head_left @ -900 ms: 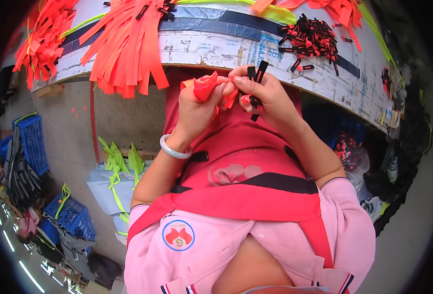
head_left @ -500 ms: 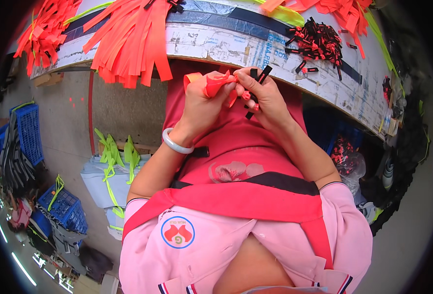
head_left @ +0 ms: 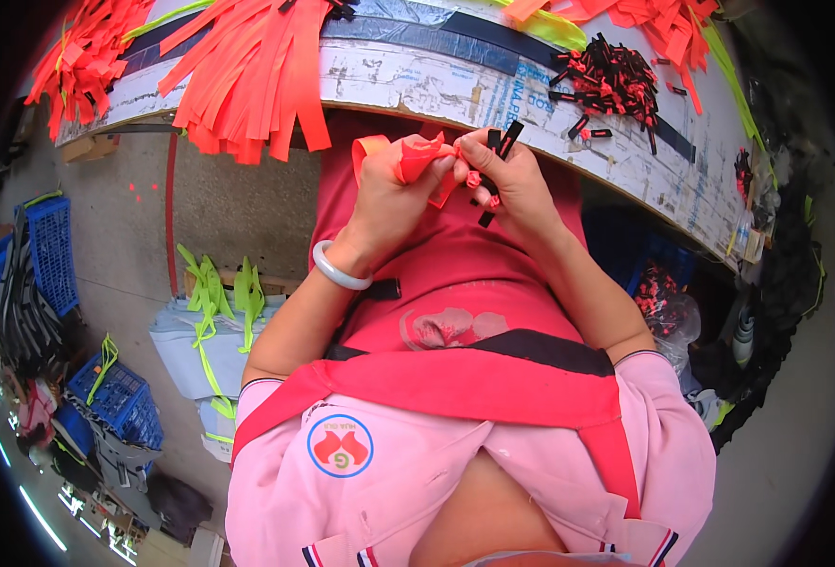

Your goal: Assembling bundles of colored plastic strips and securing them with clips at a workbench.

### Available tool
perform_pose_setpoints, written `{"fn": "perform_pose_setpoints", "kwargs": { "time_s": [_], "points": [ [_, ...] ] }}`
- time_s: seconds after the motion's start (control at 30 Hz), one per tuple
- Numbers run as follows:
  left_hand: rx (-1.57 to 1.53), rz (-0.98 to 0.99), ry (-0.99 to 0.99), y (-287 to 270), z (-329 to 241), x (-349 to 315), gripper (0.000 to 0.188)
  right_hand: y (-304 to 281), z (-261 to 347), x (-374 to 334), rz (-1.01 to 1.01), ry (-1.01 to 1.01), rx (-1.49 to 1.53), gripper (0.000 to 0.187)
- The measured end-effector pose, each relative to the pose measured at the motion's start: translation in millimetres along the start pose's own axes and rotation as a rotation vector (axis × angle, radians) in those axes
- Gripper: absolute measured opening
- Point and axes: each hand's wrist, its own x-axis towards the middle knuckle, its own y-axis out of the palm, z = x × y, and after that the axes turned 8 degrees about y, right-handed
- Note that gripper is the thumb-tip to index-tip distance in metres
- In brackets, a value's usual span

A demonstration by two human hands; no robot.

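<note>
My left hand [head_left: 394,184] is closed around a bright orange-red fabric strip [head_left: 419,159], part of which loops up over the knuckles. My right hand [head_left: 507,180] is closed too, its thumb and fingertips meeting the left fingers at the strip's bunched end. Several short black strips with red-pink ends [head_left: 486,217] are held in the right hand, poking out above and below the fingers. Both hands are just off the table's near edge, over my red apron [head_left: 455,265]. What lies between the fingertips is mostly hidden.
On the white worktable [head_left: 399,80] lie a fan of orange-red strips [head_left: 247,85], another strip bundle [head_left: 87,57] at far left, and a heap of small black-and-red pieces [head_left: 616,80]. Below left are pale fabric stacks with yellow-green strips [head_left: 210,288] and blue crates [head_left: 120,402].
Both hands stay together in nearly the same place. The short black strips in my right hand have shifted slightly, and the orange-red strip has moved a little between the fingers.
</note>
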Motion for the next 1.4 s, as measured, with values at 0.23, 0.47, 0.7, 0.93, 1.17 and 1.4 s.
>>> {"fn": "perform_pose_setpoints", "kwargs": {
  "time_s": [0.23,0.47,0.7,0.93,1.17,1.4],
  "points": [
    [0.067,0.036,0.022,-3,1,-3,0.003,8,-3,-3,-0.072,-0.068,-0.142,0.023],
    [-0.023,0.016,-0.014,-3,4,0,0.005,10,3,-2,-0.05,-0.065,-0.182,0.023],
    [-0.093,0.026,-0.081,-8,2,-5,0.008,8,-7,-8,-0.03,0.108,-0.162,0.029],
    [-0.182,-0.047,-0.127,-27,-3,-1,0.017,-33,-10,-27,0.267,0.229,-0.269,0.036],
    [-0.169,-0.016,-0.162,-27,-3,-5,0.018,-2,2,-8,-0.05,-0.119,-0.423,0.02],
    [-0.246,0.009,-0.283,-30,-22,-4,0.017,5,6,-12,0.033,-0.123,-0.315,0.012]
  ]
}}
